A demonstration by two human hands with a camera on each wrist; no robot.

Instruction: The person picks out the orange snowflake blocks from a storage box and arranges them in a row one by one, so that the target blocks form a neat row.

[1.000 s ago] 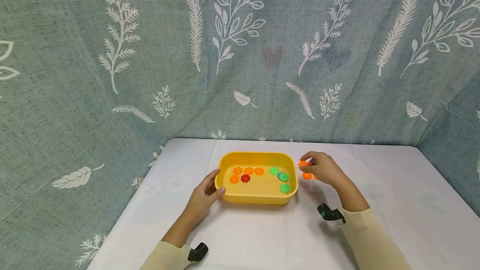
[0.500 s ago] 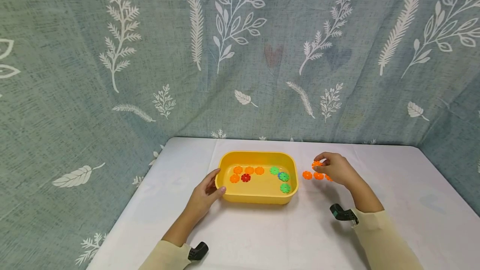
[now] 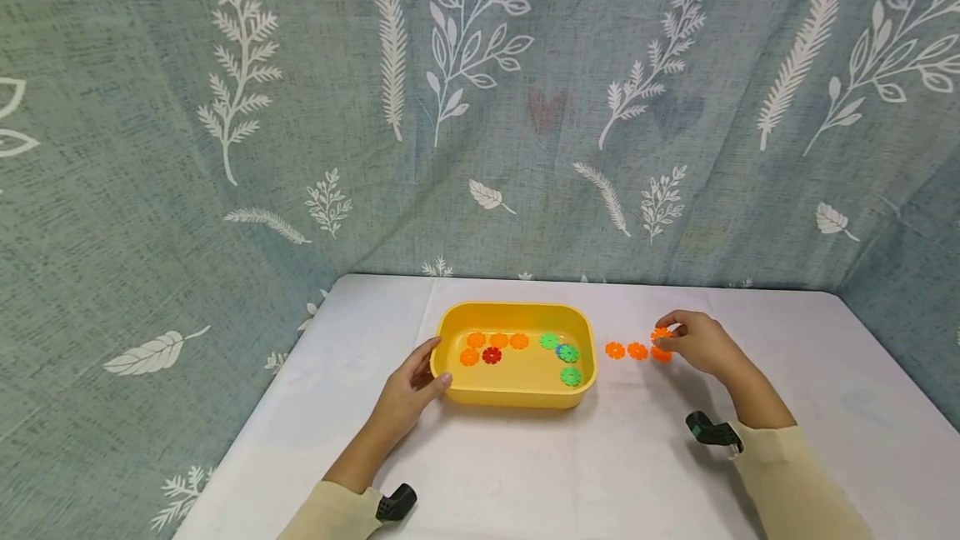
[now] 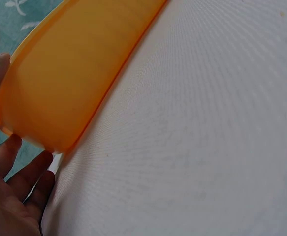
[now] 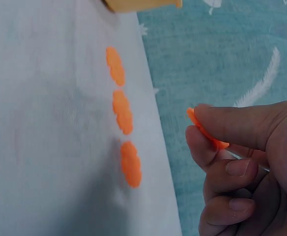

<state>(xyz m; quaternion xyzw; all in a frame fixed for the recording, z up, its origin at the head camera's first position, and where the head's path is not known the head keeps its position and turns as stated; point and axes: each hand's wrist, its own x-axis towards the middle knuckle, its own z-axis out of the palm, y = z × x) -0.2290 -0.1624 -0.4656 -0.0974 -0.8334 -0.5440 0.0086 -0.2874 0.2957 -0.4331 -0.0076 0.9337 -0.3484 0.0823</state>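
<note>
A yellow plastic tub [image 3: 502, 399] stands on the table, with several orange flower-shaped discs [image 3: 498, 342], one red disc [image 3: 491, 355] and a few green discs [image 3: 571, 377] inside. My left hand [image 3: 405, 398] grips the tub's left end, thumb at the near rim and fingers around the side. To the right of the tub, my right hand [image 3: 697, 342] pinches an orange flower-shaped disc [image 5: 221, 144] between thumb and forefinger. It holds this disc above the table, near the rightmost disc [image 5: 131, 164] of a row of three orange ones.
The other two orange discs of the row [image 3: 615, 350] lie between the tub and my right hand. A white cloth covers the table [image 3: 510, 473]. Behind it hangs a blue-green curtain [image 3: 525, 215] with leaf prints. Each sleeve cuff carries a black device [image 3: 396, 503].
My right hand has moved rightward along the row, still pinching the orange disc, so the row's discs now show. My left hand and the tub have stayed in place.
</note>
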